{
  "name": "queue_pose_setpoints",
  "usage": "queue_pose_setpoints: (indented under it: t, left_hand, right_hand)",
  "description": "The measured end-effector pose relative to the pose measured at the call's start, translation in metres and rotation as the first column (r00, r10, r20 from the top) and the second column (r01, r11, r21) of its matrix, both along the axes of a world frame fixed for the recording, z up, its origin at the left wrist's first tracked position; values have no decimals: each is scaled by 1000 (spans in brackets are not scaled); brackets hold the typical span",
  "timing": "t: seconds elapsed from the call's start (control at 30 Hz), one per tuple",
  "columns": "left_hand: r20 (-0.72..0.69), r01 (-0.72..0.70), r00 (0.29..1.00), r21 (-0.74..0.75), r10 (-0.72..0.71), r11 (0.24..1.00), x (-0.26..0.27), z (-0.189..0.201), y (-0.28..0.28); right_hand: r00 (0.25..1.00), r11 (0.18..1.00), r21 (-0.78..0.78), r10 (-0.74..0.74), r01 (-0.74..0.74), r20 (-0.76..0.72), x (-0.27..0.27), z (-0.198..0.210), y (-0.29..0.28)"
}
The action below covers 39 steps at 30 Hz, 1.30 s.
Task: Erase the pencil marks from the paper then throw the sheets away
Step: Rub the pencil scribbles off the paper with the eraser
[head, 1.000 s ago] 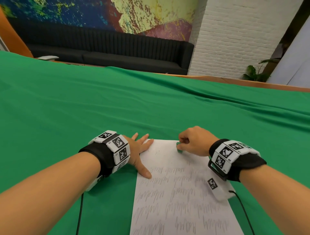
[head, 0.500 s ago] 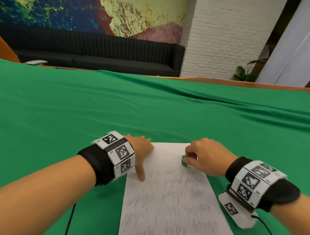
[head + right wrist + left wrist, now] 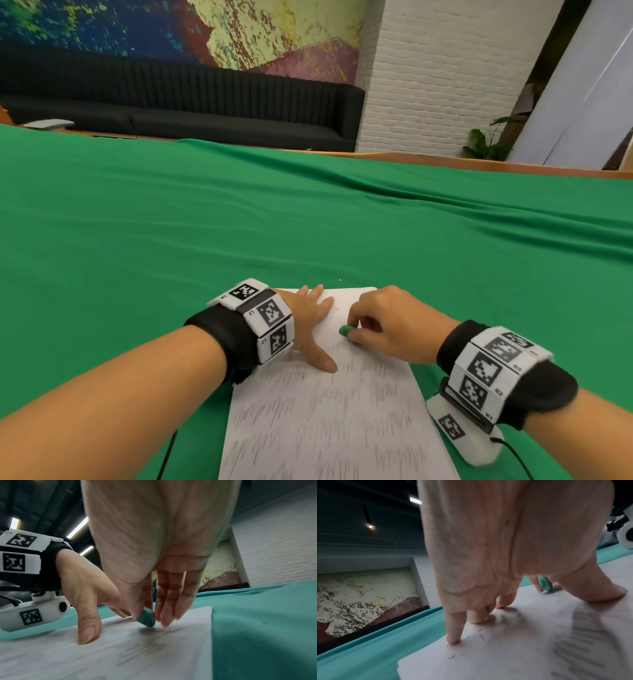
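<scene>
A white sheet of paper (image 3: 325, 418) covered in rows of grey pencil scribbles lies on the green cloth in front of me; its top strip looks blank. My left hand (image 3: 310, 325) lies flat on the paper's upper left, fingers spread and pressing down (image 3: 453, 639). My right hand (image 3: 387, 325) pinches a small green eraser (image 3: 344, 330) between thumb and fingers, its tip on the paper near the top rows (image 3: 146, 618). Dark eraser crumbs (image 3: 474, 637) lie scattered by my left fingertips.
The green cloth (image 3: 205, 222) covers a wide table that stretches far ahead and to both sides, with folds at the right. Beyond its far edge stand a black sofa (image 3: 191, 106), a white brick wall and a potted plant (image 3: 486, 144). No bin is in view.
The right hand has carried the eraser left across the top of the sheet, towards the left hand. The left hand's fingers, curled half a second ago, are spread flat again.
</scene>
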<state>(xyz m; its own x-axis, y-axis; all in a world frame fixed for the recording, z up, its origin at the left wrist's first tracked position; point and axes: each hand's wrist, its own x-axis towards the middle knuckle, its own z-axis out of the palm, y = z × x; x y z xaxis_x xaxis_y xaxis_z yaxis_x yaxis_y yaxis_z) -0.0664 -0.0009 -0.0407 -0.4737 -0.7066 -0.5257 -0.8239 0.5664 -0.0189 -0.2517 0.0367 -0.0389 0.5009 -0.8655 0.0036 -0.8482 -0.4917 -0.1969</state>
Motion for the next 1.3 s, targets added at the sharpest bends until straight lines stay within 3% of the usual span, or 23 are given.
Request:
queue_pose_setpoints:
  t: [0.1, 0.3, 0.47, 0.77, 0.83, 0.9, 0.97, 1.1, 1.17, 1.3]
  left_hand:
    - [-32, 1, 999, -2, -2, 1000, 2, -2, 0]
    - [-164, -7, 987, -8, 6, 1000, 12, -11, 2]
    - [-125, 11, 992, -21, -14, 1000, 12, -12, 7]
    - [-97, 8, 995, -1, -8, 1000, 12, -12, 8]
    - [-98, 5, 995, 2, -5, 1000, 12, -11, 8]
    - [-97, 7, 995, 5, -6, 1000, 12, -11, 8]
    - [-91, 9, 996, 9, -8, 1000, 13, -11, 8]
    - [-92, 10, 996, 19, -8, 1000, 13, -10, 7]
    - [-89, 10, 996, 22, -8, 1000, 13, -11, 6]
    - [-101, 6, 995, 22, -3, 1000, 14, -12, 6]
  right_hand:
    - [995, 999, -4, -34, 34, 92, 6, 2, -4]
    - [982, 991, 134, -42, 17, 182, 20, 1, -13]
    - [996, 993, 120, -19, 8, 83, 17, -4, -21]
    - [959, 946, 321, -126, 39, 255, 9, -5, -31]
    - [986, 971, 223, -117, 87, 122, 10, -4, -35]
    - [985, 986, 26, -165, 167, -56, 8, -2, -44]
    - [970, 969, -90, -235, 229, -63, 3, 4, -49]
    - [969, 969, 192, -190, 158, 160, 4, 13, -36]
    - [976, 958, 264, -154, 109, 155, 8, 13, -28]
    - [990, 959, 255, -138, 123, 41, 7, 5, -28]
